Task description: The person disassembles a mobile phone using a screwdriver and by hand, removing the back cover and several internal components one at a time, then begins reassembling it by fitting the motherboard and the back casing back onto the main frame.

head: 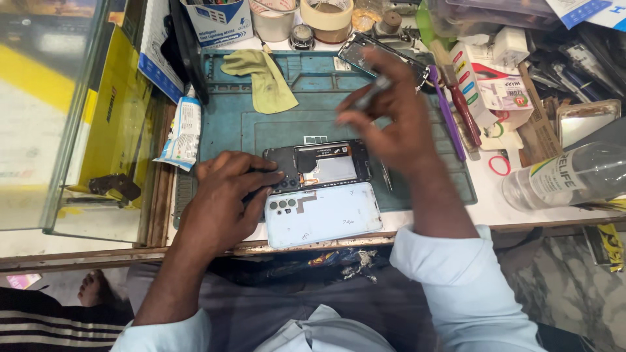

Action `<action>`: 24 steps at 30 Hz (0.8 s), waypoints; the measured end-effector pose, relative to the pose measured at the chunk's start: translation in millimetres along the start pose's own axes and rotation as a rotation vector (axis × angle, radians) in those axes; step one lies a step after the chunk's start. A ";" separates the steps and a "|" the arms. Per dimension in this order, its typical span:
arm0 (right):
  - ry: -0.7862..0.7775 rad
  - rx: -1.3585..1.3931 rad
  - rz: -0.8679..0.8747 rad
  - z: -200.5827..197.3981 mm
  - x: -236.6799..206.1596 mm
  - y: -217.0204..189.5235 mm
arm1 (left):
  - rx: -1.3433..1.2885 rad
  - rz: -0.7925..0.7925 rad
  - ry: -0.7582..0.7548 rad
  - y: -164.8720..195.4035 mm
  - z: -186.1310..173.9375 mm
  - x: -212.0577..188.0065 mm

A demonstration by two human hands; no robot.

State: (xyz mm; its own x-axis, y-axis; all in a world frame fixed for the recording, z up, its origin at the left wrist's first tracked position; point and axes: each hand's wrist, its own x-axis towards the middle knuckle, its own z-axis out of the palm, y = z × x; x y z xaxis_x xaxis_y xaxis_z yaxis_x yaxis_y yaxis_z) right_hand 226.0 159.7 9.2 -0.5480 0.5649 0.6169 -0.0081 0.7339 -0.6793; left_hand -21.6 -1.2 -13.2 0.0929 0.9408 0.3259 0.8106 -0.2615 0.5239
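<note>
Phone back cover [324, 214], pale blue-white with camera holes at its left end, lies face down at the near edge of the teal work mat [228, 127], just in front of the opened phone [319, 165]. That phone lies flat across the mat with its dark inner parts showing. Left hand [225, 195] rests on the phone's left end, fingers bent and pressed down on the corner by the camera, thumb tucked beside it. Right hand [391, 117] hovers above and behind the phone, thumb and fingertips pinched around a thin metal tool [373, 91] that is blurred. Tweezers [386, 176] lie on the mat just right of the phone. Farther back, a yellow-green cloth [267, 78] sits crumpled on the mat, with a white tube [182, 133] off the mat's left edge. Rolls of tape [326, 16] stand beyond the mat. A purple-handled tool [448, 117] and a clear plastic bottle [567, 176] lie to the right.
</note>
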 end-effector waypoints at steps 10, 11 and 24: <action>0.110 -0.215 0.419 -45.3 -3.2 19.7 | 0.009 0.025 0.028 0.8 0.0 -1.1; 0.100 -0.235 0.417 -43.3 -3.3 19.3 | 0.010 0.032 0.032 1.0 0.3 -1.5; -0.055 -0.472 0.519 -45.8 2.5 -3.0 | -0.017 0.033 0.032 -0.9 0.3 -2.7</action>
State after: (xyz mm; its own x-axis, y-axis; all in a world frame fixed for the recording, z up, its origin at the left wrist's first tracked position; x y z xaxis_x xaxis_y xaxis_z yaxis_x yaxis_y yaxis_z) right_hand 263.0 176.2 31.0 -0.4246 0.8757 0.2302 0.6231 0.4670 -0.6275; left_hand -22.4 -3.5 -14.8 0.1010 0.9243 0.3681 0.7977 -0.2963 0.5252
